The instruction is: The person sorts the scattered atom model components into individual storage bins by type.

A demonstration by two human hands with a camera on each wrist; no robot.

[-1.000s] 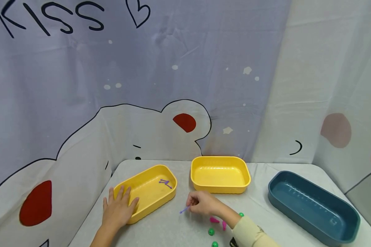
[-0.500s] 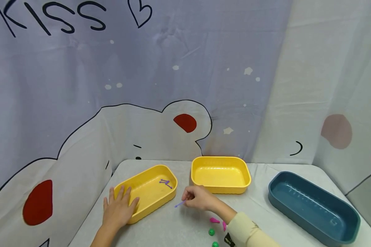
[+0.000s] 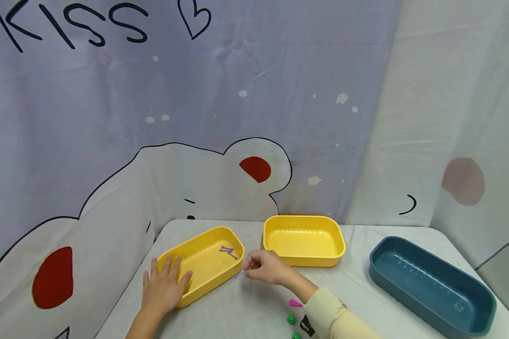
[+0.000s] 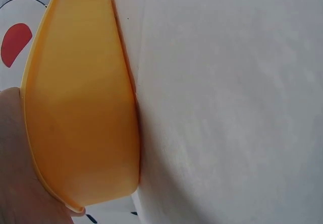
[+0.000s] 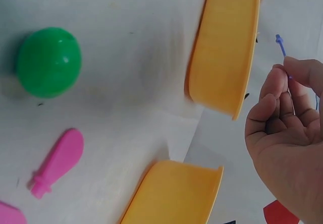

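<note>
My left hand (image 3: 161,287) rests on the near left end of a yellow tray (image 3: 203,270), its spread fingers reaching over the rim. In the left wrist view the outer wall of this tray (image 4: 83,98) fills the left side. Several thin purple sticks (image 3: 226,250) with knobbed ends lie in the tray's far right end. Just beyond the tray's right side, my right hand (image 3: 265,267) pinches another purple stick (image 5: 280,44) between thumb and fingertips. The stick's free end points left at the tray wall; I cannot tell whether it touches.
A second yellow tray (image 3: 303,260) stands at the back middle and a dark blue tray (image 3: 432,287) at the right. Near my right forearm lie a green ball (image 3: 291,319) and a pink paddle-shaped piece (image 3: 295,303). A fabric backdrop (image 3: 254,94) hangs behind the table.
My right hand has moved left and slightly away from me, bringing the purple stick up to the left yellow tray's side. The left hand has stayed on the rim.
</note>
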